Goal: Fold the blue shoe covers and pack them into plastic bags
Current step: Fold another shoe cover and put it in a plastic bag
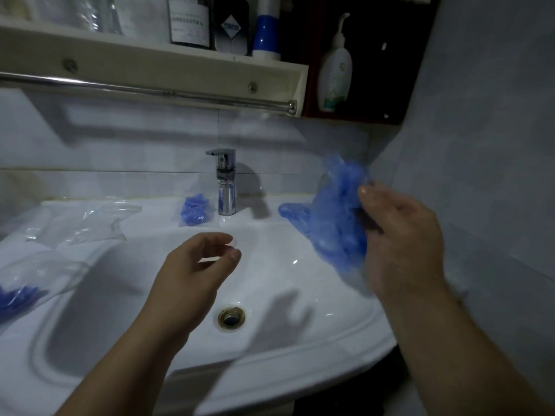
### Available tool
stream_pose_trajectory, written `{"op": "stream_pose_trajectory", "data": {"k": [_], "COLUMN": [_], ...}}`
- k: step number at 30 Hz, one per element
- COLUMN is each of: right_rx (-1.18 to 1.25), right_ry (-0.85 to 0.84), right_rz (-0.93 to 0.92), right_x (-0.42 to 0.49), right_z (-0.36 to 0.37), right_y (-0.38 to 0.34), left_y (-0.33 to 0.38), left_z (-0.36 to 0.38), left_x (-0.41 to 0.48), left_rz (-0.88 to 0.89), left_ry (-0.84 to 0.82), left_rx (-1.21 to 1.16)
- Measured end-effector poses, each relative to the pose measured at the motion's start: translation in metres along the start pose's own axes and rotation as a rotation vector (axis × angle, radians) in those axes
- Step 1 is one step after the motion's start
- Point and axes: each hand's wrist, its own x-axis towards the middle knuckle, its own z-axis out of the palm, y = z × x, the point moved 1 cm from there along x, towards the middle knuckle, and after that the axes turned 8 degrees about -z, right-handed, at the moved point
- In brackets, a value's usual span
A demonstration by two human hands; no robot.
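- Starting at my far left, a filled bag [21,291] lies on the rim of the sink [300,355] with blue covers inside. Its mouth seems to gape toward the basin, so a nudge from my forearm could spill them.
- Behind it, empty plastic bags [90,220] lie flat on the rim. They look light and slick, and a careless sweep could send them sliding into the bowl.
- A small packed bag [194,210] sits just left of the tap [225,181], well out of my way.
- My left hand [195,271] hovers over the basin, its fingers loosely curled with the thumb near the forefinger, holding nothing I can make out.
- Below it the drain [231,317] is unplugged, so anything I drop lands in the bowl. I cannot tell whether the bowl is wet.
- The blue shoe covers [336,226] are bunched in my right hand [402,235], raised above the right side of the basin. My fingers are curled round the wad, which is too blurred to count.
- A loose tail hangs from that wad. With only one hand on such thin film, it could slip free or crease badly unless my left hand catches the free end.
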Motion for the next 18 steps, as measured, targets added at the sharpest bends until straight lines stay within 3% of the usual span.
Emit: {"op": "stream_pose_trajectory", "data": {"k": [4,10,15,18], "right_rx": [0.407,0.756,0.719,0.583], "right_ry": [0.026,0.047,0.021,0.032], "right_rz": [0.412,0.662,0.777,0.8], "right_x": [-0.038,-0.052,-0.056,-0.058], "right_z": [0.002,0.002,0.016,0.015], "right_y": [0.024,0.037,0.031,0.035], "left_y": [-0.001,-0.006,-0.003,-0.003], "left_z": [-0.002,-0.007,-0.009,-0.01], "left_x": [-0.006,-0.014,-0.019,-0.02], "left_rz": [0.021,0.065,0.014,-0.015], "left_ry": [-0.076,-0.279,-0.389,-0.294], "left_rx": [-0.082,0.142,-0.003,-0.158]}}
